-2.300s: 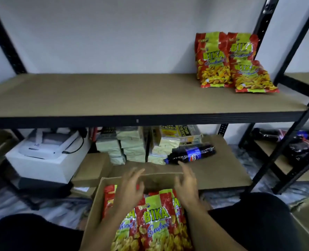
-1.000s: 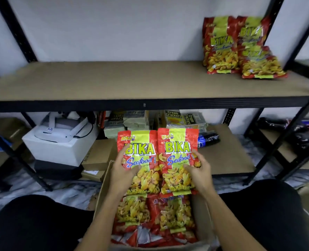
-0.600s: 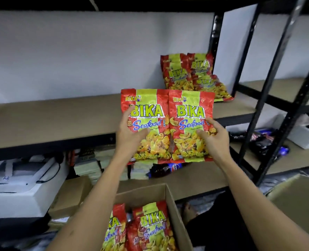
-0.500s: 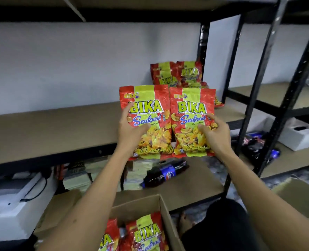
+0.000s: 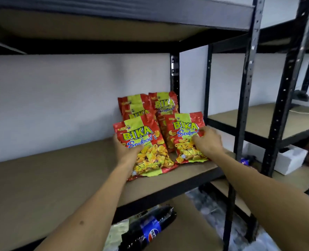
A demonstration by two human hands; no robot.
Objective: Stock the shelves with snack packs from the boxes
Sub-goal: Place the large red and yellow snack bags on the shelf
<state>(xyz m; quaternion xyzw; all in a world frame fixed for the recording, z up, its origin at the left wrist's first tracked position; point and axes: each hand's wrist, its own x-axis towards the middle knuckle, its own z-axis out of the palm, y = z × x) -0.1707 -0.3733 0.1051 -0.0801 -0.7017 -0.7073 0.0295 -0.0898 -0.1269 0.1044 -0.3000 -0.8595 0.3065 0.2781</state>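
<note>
Your left hand (image 5: 127, 153) covers the 9 o'clock edge of the left pack (image 5: 146, 147); only the thumb shows in front, curled over its face, the other fingers hidden behind the foil. Your right hand (image 5: 207, 142) blocks the 3 o'clock side of the right pack (image 5: 184, 138), fingers bent and pinching its edge, and part of "Seafood" is lost under them. The two back packs (image 5: 150, 105) are mostly covered by the front ones, with only their tops and "BIKA" showing. No box is in frame.

At 6 o'clock, on the lower shelf (image 5: 186, 223), a dark cola bottle (image 5: 150, 230) lies on its side, cut off by the frame edge. At 3 o'clock a black upright post (image 5: 244, 109) stands just beside your right hand, between this bay and the next shelving (image 5: 276, 120), where a white box (image 5: 289, 158) sits lower down. The shelf above (image 5: 113, 15) overhangs at 12 o'clock.

Both held packs stand tilted on the brown shelf (image 5: 59, 178) near its 3 o'clock end, their lower edges touching the board, leaning back toward the stocked pair. Each is red with a lime-green band, yellow "BIKA" lettering, blue "Seafood" script and pictured yellow curls. The left one sits nearer the front edge.
</note>
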